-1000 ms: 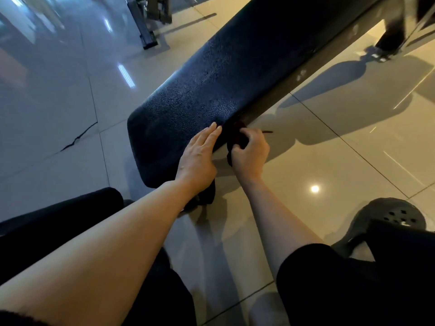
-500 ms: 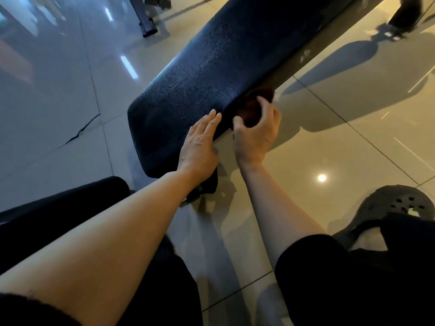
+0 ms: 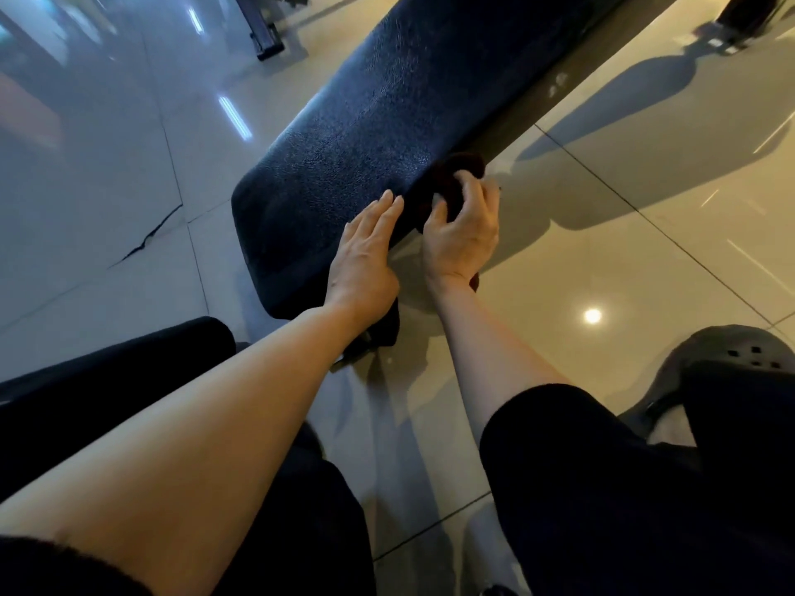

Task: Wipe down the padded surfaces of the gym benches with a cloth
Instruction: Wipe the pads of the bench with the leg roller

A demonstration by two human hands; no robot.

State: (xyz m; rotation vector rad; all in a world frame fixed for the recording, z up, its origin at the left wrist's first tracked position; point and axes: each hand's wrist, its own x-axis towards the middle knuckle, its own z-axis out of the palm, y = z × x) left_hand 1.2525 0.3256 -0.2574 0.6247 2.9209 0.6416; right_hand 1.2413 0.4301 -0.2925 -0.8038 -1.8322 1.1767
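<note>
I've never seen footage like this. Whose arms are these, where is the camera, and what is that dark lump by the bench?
There is no machine here: a person wears one camera on the head, looking down at their own arms. The long dark pad is a gym bench standing on a shiny tiled floor. The left hand rests flat on the pad's edge, fingers straight. The right hand grips a dark cloth against the pad's side. The grey shape at the lower right is a shoe.

1. Dim indoor light; warm cast right, cool blue left.
2. Glossy floor mirrors a round lamp and strip lights as glare.
3. Long soft shadows fall rightward from bench.
4. Wide-angle bending at edges; slight blur throughout.
</note>
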